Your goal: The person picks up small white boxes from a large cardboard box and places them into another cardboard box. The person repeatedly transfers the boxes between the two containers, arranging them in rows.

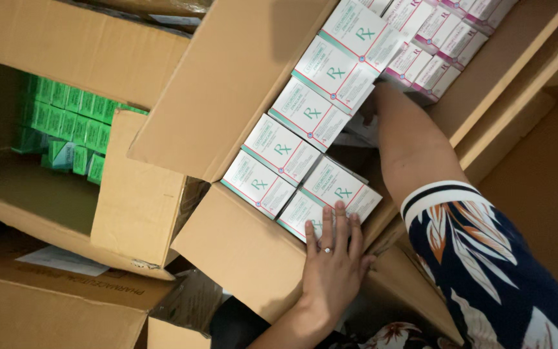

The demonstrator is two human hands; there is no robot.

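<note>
- The left hand lies flat, fingers straight and close together, clamped on nothing. Its palm rests on the near wall of the big cardboard carton, and its fingertips press the nearest white box with teal trim.
- The right hand is reaching deep into the same carton; it is almost wholly hidden among the packs, so I cannot tell whether it is apart or closed on anything. Only the bare forearm and a dark floral sleeve show.
- The white teal-trimmed boxes stand in a tight row that fills the carton's left side, beside the forearm.
- Further in, beyond the right hand, sit white boxes with pink trim.
- Well apart on the left, a second open carton holds small green boxes.
</note>
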